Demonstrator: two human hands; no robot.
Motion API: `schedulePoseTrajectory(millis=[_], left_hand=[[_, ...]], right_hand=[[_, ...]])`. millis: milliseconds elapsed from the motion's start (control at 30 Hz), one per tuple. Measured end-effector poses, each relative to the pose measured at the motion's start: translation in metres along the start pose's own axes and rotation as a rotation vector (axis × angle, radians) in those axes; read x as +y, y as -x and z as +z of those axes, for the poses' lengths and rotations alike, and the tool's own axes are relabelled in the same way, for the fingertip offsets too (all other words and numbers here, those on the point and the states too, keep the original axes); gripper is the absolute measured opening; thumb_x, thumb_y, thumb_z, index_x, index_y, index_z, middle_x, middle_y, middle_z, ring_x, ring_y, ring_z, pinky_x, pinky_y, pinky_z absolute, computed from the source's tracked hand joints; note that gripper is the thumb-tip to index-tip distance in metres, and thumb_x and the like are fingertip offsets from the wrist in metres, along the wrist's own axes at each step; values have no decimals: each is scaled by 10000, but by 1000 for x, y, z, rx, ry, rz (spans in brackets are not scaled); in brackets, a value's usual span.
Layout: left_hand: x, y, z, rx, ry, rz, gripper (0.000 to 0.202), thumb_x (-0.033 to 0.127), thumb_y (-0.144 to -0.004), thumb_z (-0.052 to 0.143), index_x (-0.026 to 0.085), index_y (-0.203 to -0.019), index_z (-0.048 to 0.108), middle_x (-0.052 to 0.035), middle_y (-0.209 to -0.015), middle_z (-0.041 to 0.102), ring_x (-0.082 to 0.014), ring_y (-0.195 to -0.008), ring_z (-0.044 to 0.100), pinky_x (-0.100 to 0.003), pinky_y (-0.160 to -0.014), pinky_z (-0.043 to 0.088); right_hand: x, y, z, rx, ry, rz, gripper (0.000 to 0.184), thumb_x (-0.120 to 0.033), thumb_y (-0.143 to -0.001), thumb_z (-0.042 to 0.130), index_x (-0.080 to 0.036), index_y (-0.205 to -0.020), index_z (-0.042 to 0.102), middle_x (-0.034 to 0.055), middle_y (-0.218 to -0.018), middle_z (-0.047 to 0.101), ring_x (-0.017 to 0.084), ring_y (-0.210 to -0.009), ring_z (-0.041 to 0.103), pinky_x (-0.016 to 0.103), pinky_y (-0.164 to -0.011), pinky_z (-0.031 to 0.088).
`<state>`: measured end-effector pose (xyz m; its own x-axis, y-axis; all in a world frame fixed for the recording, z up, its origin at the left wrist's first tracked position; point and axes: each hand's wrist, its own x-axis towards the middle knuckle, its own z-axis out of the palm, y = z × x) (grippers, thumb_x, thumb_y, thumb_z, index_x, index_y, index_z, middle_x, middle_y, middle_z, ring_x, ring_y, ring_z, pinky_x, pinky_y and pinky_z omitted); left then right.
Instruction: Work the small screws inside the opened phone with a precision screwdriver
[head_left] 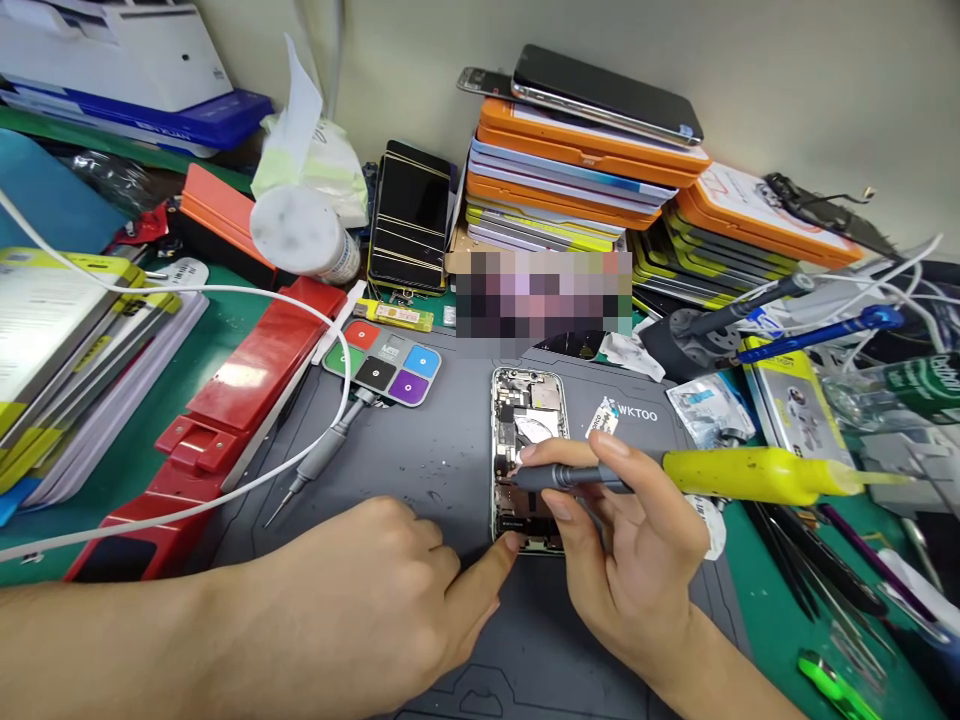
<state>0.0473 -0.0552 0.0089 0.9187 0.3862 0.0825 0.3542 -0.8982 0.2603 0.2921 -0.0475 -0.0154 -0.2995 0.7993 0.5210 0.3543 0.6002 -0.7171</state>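
An opened smartphone [529, 425] lies on the grey work mat, its boards and inner parts exposed. My left hand [397, 600] has its fingers curled, with one fingertip pressed on the phone's lower left corner. In my right hand [637, 540] a dark grey screwdriver [574, 478] is pinched between the fingers and thumb, lying nearly level over the phone's middle. Its tip, at the phone's left side, is too small to make out. My right fingers cover part of the phone's lower right side. Just right of that hand is a yellow tube [750, 473] with a pale nozzle.
A magnetic pad with coloured squares [409, 388] and another screwdriver [322, 455] lie left of the phone. A white cable [285, 290] loops past a red tool [247, 370]. Orange boxes [577, 135] are stacked behind. Tweezers [787, 560] lie at right.
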Motion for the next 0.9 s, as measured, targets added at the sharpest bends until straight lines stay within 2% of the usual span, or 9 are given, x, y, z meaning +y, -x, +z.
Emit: schedulePoseTrajectory(millis=[100, 200, 267, 400, 533, 633, 700, 767, 900], left_hand=[[-1, -1, -1, 9, -5, 8, 522, 169, -1061, 622, 6, -1546, 517, -39, -928, 806, -218, -632, 697, -432, -471, 464], [-2, -1, -2, 20, -17, 30, 508, 179, -989, 741, 33, -1458, 610, -34, -920, 804, -212, -607, 677, -428, -463, 475], [-2, 0, -2, 19, -28, 37, 509, 181, -968, 773, 34, -1433, 629, -33, -924, 805, -209, -599, 671, -430, -459, 480], [-1, 1, -1, 18, -31, 36, 626, 160, -974, 751, -10, -1534, 529, -35, -929, 801, -217, -620, 682, -435, -459, 479], [-5, -1, 0, 89, 2, 33, 438, 176, -1087, 578, -8, -1484, 554, -6, -814, 767, -215, -582, 676, -435, -447, 461], [-10, -5, -4, 193, 37, 1, 338, 187, -1150, 434, 32, -1384, 621, 9, -781, 749, -203, -570, 672, -431, -460, 461], [-13, -7, -7, 260, 51, -38, 288, 180, -1153, 412, 129, -1178, 695, 28, -750, 716, -194, -550, 653, -422, -470, 450], [-17, -8, -9, 321, 67, -110, 315, 222, -1165, 416, 201, -984, 674, 47, -681, 654, -188, -517, 634, -407, -471, 429], [-26, -9, -11, 331, 121, -257, 367, 436, -1205, 390, 215, -1023, 620, 79, -615, 591, -158, -462, 616, -347, -444, 381]], right_hand=[[0, -3, -1, -28, 37, -30, 850, 51, -975, 625, -382, -1673, 407, 80, -1232, 754, 226, -1081, 773, 354, -803, 726], [-2, -8, -3, -82, 132, -103, 865, 9, -966, 684, -385, -1687, 415, 74, -1163, 732, 220, -973, 742, 316, -707, 695], [-4, -8, -4, -111, 168, -122, 877, 22, -963, 655, -385, -1698, 404, 78, -1178, 715, 222, -985, 731, 298, -660, 671], [-5, -4, -4, -114, 43, -95, 895, 80, -931, 510, -318, -1719, 361, 123, -1450, 635, 271, -1296, 686, 415, -893, 699], [-3, 1, -2, -49, 6, -33, 899, 73, -929, 598, -329, -1701, 372, 111, -1512, 630, 289, -1331, 685, 497, -1010, 681], [-1, 3, 0, -50, -9, -42, 863, 61, -958, 544, -323, -1708, 354, 133, -1530, 627, 311, -1350, 679, 504, -939, 703], [-1, 2, 2, -43, -8, -38, 860, 27, -972, 580, -320, -1715, 323, 147, -1496, 640, 319, -1311, 698, 483, -876, 714], [-1, 1, 4, -8, 6, -8, 861, 9, -982, 634, -331, -1707, 318, 130, -1374, 688, 282, -1181, 742, 437, -833, 715], [-5, -4, 4, 96, -97, 112, 729, -20, -1051, 576, -364, -1661, 374, 93, -1230, 700, 228, -1040, 770, 361, -755, 717]])
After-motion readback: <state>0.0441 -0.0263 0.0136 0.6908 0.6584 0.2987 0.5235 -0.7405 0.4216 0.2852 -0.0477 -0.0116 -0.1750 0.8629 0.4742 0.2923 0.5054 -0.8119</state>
